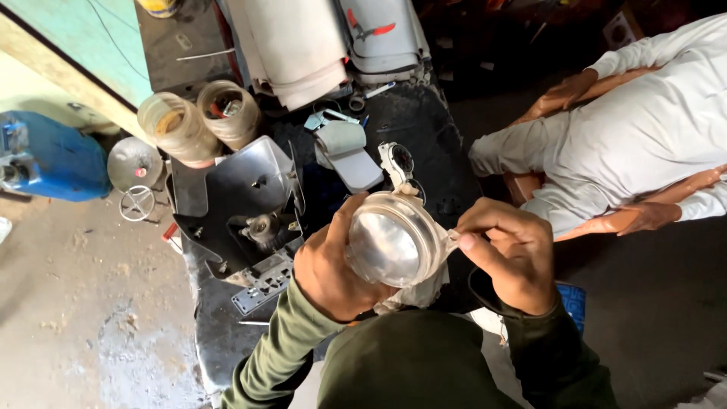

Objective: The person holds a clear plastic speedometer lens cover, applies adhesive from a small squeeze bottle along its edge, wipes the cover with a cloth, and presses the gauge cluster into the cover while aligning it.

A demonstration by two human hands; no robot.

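My left hand grips a round headlamp unit by its left rim, with the clear lens and silver reflector facing up. My right hand pinches a small tab on the lamp's right edge between thumb and forefinger. A pale cloth hangs under the lamp. Both arms wear dark green sleeves.
A dark workbench holds a black metal cover with a socket strip, two plastic jars, rolled white sheets and pliers. Another person in white sits at the right. A blue canister stands at the left.
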